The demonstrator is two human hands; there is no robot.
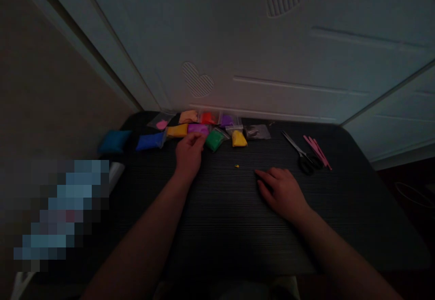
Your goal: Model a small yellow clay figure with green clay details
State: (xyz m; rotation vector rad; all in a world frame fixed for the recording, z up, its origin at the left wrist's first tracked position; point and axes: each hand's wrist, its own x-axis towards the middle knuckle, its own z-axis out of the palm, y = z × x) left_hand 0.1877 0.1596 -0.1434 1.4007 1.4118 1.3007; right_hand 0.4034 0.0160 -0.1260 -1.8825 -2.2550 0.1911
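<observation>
My left hand (189, 156) reaches over the dark table, its thumb and fingers drawn together at the lower edge of the magenta clay packet (198, 129). Whether the fingertips grip that packet or something small is hidden. Just right of them lies the green clay packet (214, 140). My right hand (282, 190) rests on the tabletop with its index finger stretched out and nothing in it. A tiny yellow piece (237, 166) lies between my hands, closer to the right fingertips. The yellow clay packet (239, 138) is behind that piece.
More packets line the back: blue (150, 142), teal (114, 141), orange-yellow (177, 131), peach (188, 117), red (208, 118), purple (226, 120), a dark one (251, 131) and a bag with pink (162, 124). Scissors (301, 152) and pink tools (317, 151) lie right. A white panel (217, 41) stands behind.
</observation>
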